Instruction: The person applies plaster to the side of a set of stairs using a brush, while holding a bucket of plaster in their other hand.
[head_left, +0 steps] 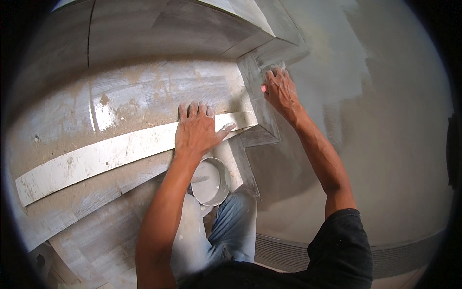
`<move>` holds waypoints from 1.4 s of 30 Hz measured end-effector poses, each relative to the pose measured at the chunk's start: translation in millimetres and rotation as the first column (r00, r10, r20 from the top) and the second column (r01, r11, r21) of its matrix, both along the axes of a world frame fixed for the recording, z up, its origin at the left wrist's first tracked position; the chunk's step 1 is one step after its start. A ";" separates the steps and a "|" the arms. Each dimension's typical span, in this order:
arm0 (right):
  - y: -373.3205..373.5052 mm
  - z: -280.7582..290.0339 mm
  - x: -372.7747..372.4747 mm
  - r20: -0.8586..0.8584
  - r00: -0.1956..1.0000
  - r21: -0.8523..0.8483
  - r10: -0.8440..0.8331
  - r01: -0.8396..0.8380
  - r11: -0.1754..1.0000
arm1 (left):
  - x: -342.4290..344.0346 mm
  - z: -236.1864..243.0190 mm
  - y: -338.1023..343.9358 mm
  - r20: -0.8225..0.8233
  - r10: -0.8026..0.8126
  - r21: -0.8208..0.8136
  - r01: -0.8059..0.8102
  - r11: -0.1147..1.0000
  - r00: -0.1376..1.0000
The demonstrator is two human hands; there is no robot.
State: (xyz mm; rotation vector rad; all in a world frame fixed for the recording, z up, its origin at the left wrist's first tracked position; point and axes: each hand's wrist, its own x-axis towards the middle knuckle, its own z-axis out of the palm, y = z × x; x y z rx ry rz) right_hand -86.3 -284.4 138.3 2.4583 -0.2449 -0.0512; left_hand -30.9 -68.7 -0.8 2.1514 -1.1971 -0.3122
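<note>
My right hand [279,94] is closed on a pale, dust-coated brush or pad [276,64], too hidden to tell which, against the grey tiled edging [260,86] beside the steps. My left hand [197,130] rests with spread fingers on a long white strip [106,154], which lies along a dusty step, and over its back edge. Below that hand, a round bucket [219,188] holds pale liquid and a stick, between the strip and my knees.
Dusty tiled steps [159,82] fill the left and top. The wall [394,144] on the right has uneven grey coating, with a dark ribbed band [284,245] along it near the bottom. My jeans-clad legs [228,221] are below the bucket.
</note>
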 end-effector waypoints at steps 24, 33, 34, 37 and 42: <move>-7.3 38.8 -6.2 0.224 0.972 0.081 0.070 -0.090 0.993 | 0.1 1.2 0.6 -0.001 -0.008 0.010 0.008 1.000 1.000; -9.5 61.3 -6.8 0.232 0.966 0.001 0.115 -0.118 0.993 | -1.3 -1.2 0.6 0.010 0.007 -0.021 -0.007 1.000 1.000; -10.8 63.5 -7.5 0.229 0.967 -0.003 0.111 -0.113 0.994 | -1.0 -0.2 0.7 0.009 0.004 -0.016 -0.004 1.000 1.000; -11.3 69.1 -6.8 0.229 0.968 -0.013 0.099 -0.098 0.995 | 0.1 0.2 1.8 0.008 0.002 -0.008 -0.002 1.000 1.000; -12.7 83.3 -8.4 0.262 0.956 -0.028 0.129 -0.126 0.992 | -0.3 0.2 1.6 -0.003 -0.003 -0.007 0.003 1.000 1.000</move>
